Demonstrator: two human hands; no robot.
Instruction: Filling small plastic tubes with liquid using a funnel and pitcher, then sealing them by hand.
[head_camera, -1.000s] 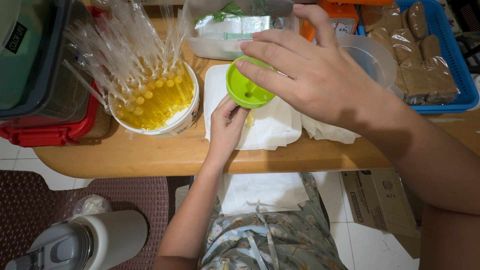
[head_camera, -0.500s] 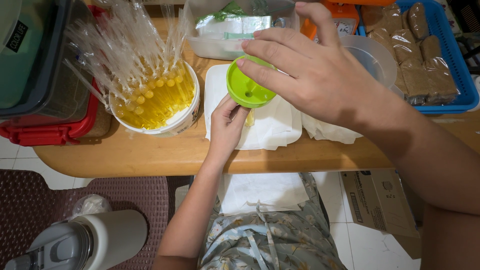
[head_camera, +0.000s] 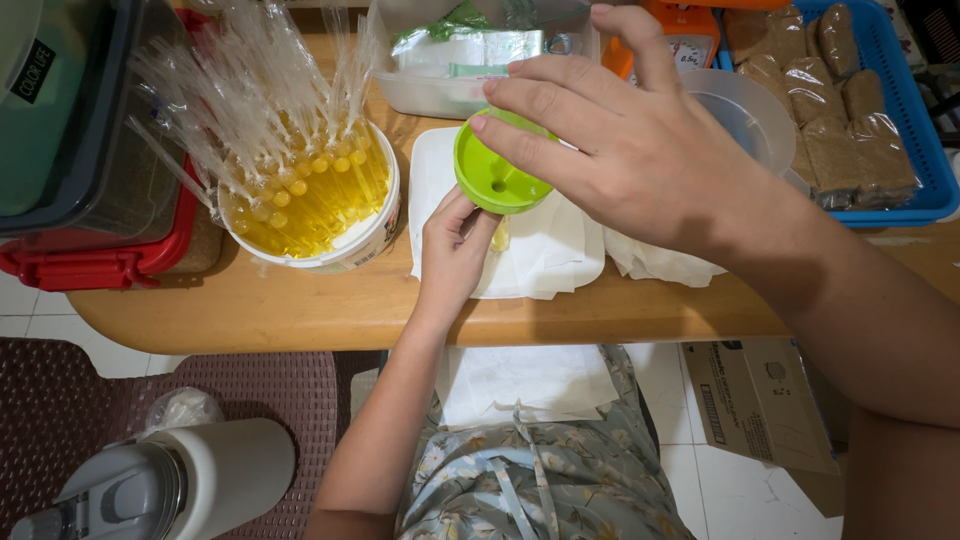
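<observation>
My right hand (head_camera: 640, 150) grips the rim of a lime-green funnel (head_camera: 493, 176) from above, over a white cloth (head_camera: 545, 250) on the wooden table (head_camera: 300, 318). Under the funnel's spout, my left hand (head_camera: 453, 250) pinches a thin clear plastic tube bag (head_camera: 500, 236) that has a little yellow liquid in it. To the left stands a white bowl (head_camera: 352, 250) packed with several upright tube bags of yellow liquid (head_camera: 310, 195), their clear tops fanning outward.
A clear plastic box (head_camera: 450, 95) and an orange scale (head_camera: 690, 45) stand behind the funnel. At the right are a clear bowl (head_camera: 745, 105) and a blue basket (head_camera: 900, 170) of brown packets. Red and green bins (head_camera: 90, 200) fill the left. On the floor: white jug (head_camera: 215, 475), cardboard box (head_camera: 760, 400).
</observation>
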